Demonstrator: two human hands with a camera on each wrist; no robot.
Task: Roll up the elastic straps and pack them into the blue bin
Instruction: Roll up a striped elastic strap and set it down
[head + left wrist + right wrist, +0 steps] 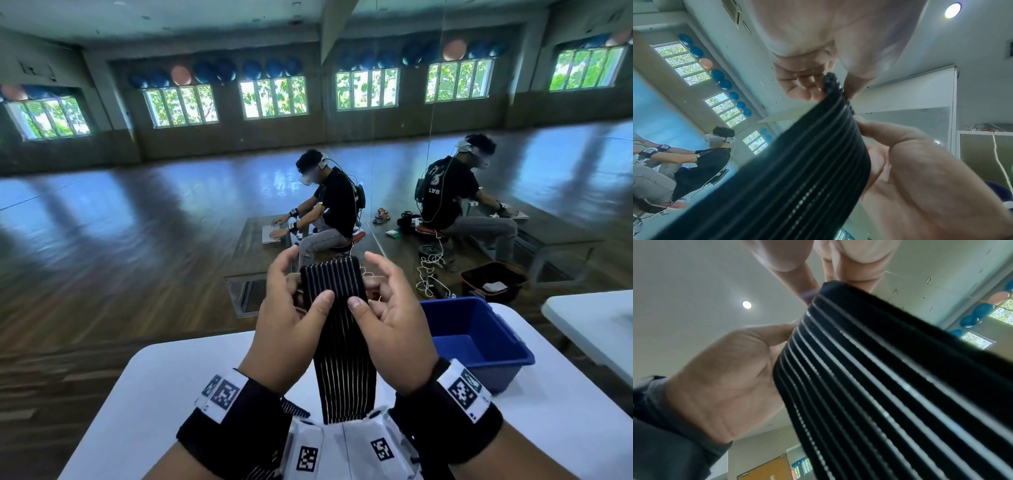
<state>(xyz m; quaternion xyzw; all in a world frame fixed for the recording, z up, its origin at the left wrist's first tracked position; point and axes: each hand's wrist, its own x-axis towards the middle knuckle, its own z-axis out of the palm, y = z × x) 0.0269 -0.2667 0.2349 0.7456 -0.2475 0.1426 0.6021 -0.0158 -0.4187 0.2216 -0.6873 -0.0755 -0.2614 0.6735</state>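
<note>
A wide black elastic strap (337, 329) with thin pale lengthwise stripes hangs from both hands above the white table (164, 383). Its top end is curled over. My left hand (291, 318) pinches the strap's left edge, thumb on the front, fingers behind. My right hand (387, 311) pinches the right edge the same way. The left wrist view shows the strap (797, 162) running between both hands, and the right wrist view shows the strap (879, 378) close up. The blue bin (479, 339) stands on the table to the right and looks empty. Another strap's end (294, 407) lies by my left wrist.
The table's far edge is just beyond my hands, with wooden floor behind. A second white table (596, 325) sits at the right. A dark basket (493, 281) and loose cables (428, 274) lie on the floor past the bin. A person (329, 212) sits further off beside a mirror.
</note>
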